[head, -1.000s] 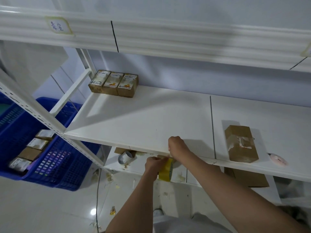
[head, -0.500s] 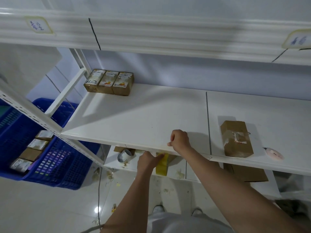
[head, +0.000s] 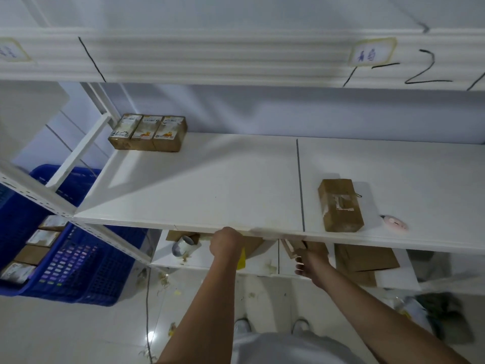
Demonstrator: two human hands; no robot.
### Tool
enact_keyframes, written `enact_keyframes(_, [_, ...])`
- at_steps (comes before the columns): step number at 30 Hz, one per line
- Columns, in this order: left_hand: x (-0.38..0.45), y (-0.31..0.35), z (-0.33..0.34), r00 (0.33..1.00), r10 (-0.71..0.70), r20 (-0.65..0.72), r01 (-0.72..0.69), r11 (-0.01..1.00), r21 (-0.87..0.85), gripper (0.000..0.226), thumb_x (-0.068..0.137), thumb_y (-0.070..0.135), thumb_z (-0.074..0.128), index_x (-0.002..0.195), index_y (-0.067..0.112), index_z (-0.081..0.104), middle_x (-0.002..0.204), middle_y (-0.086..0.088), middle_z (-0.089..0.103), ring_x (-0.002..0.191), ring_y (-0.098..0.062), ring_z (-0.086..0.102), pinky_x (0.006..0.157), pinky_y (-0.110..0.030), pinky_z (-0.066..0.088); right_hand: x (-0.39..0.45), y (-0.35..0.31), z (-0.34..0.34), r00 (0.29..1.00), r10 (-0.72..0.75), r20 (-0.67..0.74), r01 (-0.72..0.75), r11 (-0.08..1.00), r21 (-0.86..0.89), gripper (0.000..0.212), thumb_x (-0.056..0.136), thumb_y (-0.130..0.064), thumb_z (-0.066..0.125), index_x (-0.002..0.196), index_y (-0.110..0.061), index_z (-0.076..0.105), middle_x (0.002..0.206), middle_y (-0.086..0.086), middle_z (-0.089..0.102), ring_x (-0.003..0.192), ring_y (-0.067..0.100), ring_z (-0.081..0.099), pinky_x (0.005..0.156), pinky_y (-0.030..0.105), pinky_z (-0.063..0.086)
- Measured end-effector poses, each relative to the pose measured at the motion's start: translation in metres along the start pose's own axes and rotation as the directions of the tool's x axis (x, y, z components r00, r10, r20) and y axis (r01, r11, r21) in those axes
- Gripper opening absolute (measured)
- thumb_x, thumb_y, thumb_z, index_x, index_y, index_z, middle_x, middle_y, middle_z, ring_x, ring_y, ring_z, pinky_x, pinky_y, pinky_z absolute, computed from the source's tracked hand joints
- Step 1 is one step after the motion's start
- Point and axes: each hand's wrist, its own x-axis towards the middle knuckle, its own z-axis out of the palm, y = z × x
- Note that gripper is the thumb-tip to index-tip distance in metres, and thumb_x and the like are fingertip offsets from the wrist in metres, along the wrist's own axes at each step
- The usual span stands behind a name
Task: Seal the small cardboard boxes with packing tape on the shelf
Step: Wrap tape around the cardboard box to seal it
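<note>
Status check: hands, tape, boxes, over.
Left hand grips yellow packing tape roll under middle shelf edge. Right hand reaching below, grip unclear. Lone brown cardboard box untouched. Nothing blocking.

Black handwritten "2" on upper shelf edge (head: pixel 430 67); paper label (head: pixel 372 52) unreadable

Soft, even light; wide-angle bending at edges, slight blur, shadows under the shelf (head: pixel 183 190).

White shelf board (head: pixel 210 185): three labelled small boxes (head: pixel 148 132) side by side, back left; one brown cardboard box (head: pixel 341 206) front right; pink object (head: pixel 395 221) just beside it.
</note>
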Motion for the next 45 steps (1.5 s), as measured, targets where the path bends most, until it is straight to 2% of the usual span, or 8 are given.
enact_keyframes(6, [-0.007, 0.002, 0.002, 1.0, 0.015, 0.001, -0.015, 0.998, 0.06, 0.022, 0.092, 0.014, 0.045, 0.073, 0.009, 0.055, 0.096, -0.011, 0.075, 0.09, -0.027, 0.072, 0.081, -0.035, 0.059, 0.011, -0.003, -0.004, 0.991, 0.066, 0.113, -0.077, 0.993, 0.094, 0.025, 0.092, -0.001, 0.064, 0.116, 0.004, 0.059, 0.098, 0.016, 0.06, 0.087, 0.031, 0.06, 0.08, 0.044, 0.058])
enact_keyframes(13, [-0.013, 0.027, 0.006, 0.963, -0.026, 0.267, 0.087, 0.972, -0.218, 0.023, 0.097, 0.017, 0.052, 0.087, 0.0, 0.063, 0.074, -0.013, 0.07, 0.053, -0.021, 0.064, 0.064, -0.031, 0.06, 0.007, -0.015, 0.022, 0.955, 0.081, 0.284, -0.125, 0.982, 0.142, 0.024, 0.099, -0.007, 0.058, 0.123, -0.009, 0.057, 0.13, 0.014, 0.058, 0.117, 0.037, 0.053, 0.1, 0.048, 0.05])
enact_keyframes(24, [-0.008, 0.008, 0.031, 0.9, 0.15, 0.409, 0.201, 0.69, -0.695, 0.012, 0.1, 0.001, 0.051, 0.103, 0.01, 0.059, 0.109, -0.015, 0.062, 0.09, -0.034, 0.064, 0.08, -0.041, 0.06, 0.014, -0.006, 0.052, 0.943, 0.121, 0.311, -0.201, 0.949, 0.242, 0.021, 0.093, -0.019, 0.07, 0.111, -0.02, 0.06, 0.12, 0.012, 0.055, 0.112, 0.028, 0.054, 0.101, 0.048, 0.051])
enact_keyframes(30, [-0.005, 0.013, 0.04, 0.877, 0.231, 0.421, 0.142, 0.712, -0.688, 0.028, 0.092, -0.014, 0.05, 0.112, 0.003, 0.059, 0.111, -0.013, 0.061, 0.096, -0.026, 0.064, 0.086, -0.041, 0.059, 0.021, 0.0, 0.052, 0.983, 0.06, 0.175, -0.094, 0.977, 0.191, 0.036, 0.087, -0.017, 0.076, 0.12, -0.011, 0.062, 0.113, 0.009, 0.065, 0.096, 0.024, 0.062, 0.076, 0.035, 0.057])
enact_keyframes(33, [-0.003, 0.016, 0.044, 0.882, 0.173, 0.438, 0.198, 0.708, -0.678, 0.017, 0.097, -0.002, 0.05, 0.111, 0.005, 0.059, 0.108, -0.013, 0.061, 0.084, -0.029, 0.065, 0.068, -0.035, 0.06, 0.024, -0.002, 0.056, 0.992, 0.036, 0.12, -0.058, 0.981, 0.183, 0.033, 0.085, -0.001, 0.073, 0.117, 0.001, 0.063, 0.091, 0.012, 0.073, 0.075, 0.024, 0.069, 0.062, 0.031, 0.059])
enact_keyframes(39, [0.0, 0.021, 0.049, 0.878, 0.118, 0.463, 0.257, 0.7, -0.666, 0.005, 0.092, 0.002, 0.058, 0.095, 0.002, 0.062, 0.102, -0.018, 0.063, 0.072, -0.029, 0.066, 0.069, -0.04, 0.06, 0.009, -0.02, 0.068, 0.992, 0.119, -0.042, -0.116, 0.991, 0.068, 0.014, 0.084, 0.01, 0.067, 0.097, 0.009, 0.063, 0.07, 0.019, 0.069, 0.056, 0.026, 0.066, 0.068, 0.039, 0.063])
enact_keyframes(42, [0.002, 0.023, 0.047, 0.858, 0.099, 0.504, 0.298, 0.704, -0.645, 0.013, 0.095, 0.02, 0.063, 0.096, 0.007, 0.063, 0.092, -0.011, 0.065, 0.07, -0.025, 0.062, 0.072, -0.039, 0.058, -0.002, -0.022, 0.063, 0.988, 0.157, -0.014, -0.155, 0.984, 0.093, 0.013, 0.088, 0.013, 0.061, 0.1, 0.007, 0.061, 0.071, 0.018, 0.065, 0.053, 0.023, 0.061, 0.045, 0.03, 0.054])
enact_keyframes(45, [0.004, 0.025, 0.042, 0.836, 0.104, 0.539, 0.315, 0.715, -0.625, 0.019, 0.092, 0.029, 0.068, 0.087, 0.011, 0.066, 0.086, -0.005, 0.063, 0.067, -0.021, 0.06, 0.068, -0.032, 0.055, -0.018, -0.022, 0.054, 0.978, 0.191, 0.087, -0.199, 0.975, 0.096, 0.011, 0.094, 0.013, 0.052, 0.094, 0.007, 0.06, 0.072, 0.017, 0.065, 0.059, 0.024, 0.062, 0.052, 0.034, 0.054])
